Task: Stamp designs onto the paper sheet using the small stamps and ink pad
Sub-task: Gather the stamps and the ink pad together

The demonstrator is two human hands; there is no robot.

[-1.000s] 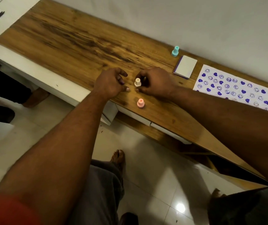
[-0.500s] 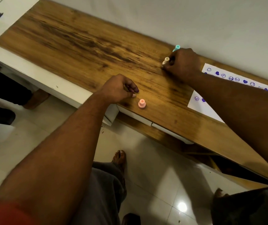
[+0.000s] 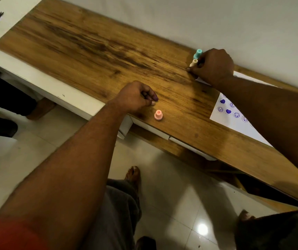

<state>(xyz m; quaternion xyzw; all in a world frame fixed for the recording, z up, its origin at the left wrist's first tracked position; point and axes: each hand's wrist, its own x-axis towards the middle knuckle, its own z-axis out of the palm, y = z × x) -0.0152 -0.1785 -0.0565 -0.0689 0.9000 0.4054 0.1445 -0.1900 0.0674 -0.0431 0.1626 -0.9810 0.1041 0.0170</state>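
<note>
- The right hand (image 3: 215, 66) is curled round a cream stamp (image 3: 193, 63), whose tip pokes out past the knuckles. It sits low at the far edge of the wooden tabletop (image 3: 90, 51), close to the wall.
- A white corner under that hand is probably the ink pad (image 3: 201, 80) (mostly hidden), so I judge the stamp is there for inking.
- A teal stamp (image 3: 198, 53) stands upright just beyond the cream one, parked near the pad where it is easy to swap in.
- The left hand (image 3: 135, 99) rests on the near edge with its fingers loosely curled. It holds nothing that I can see and looks idle.
- A pink stamp (image 3: 158, 115) stands just beside it, a small smooth plastic peg with a flared base.
- The paper sheet (image 3: 234, 121) lies flat to the right, partly under the forearm, and carries rows of purple hearts and smiley faces.
- The tabletop is dark-streaked woodgrain with a matte finish.
</note>
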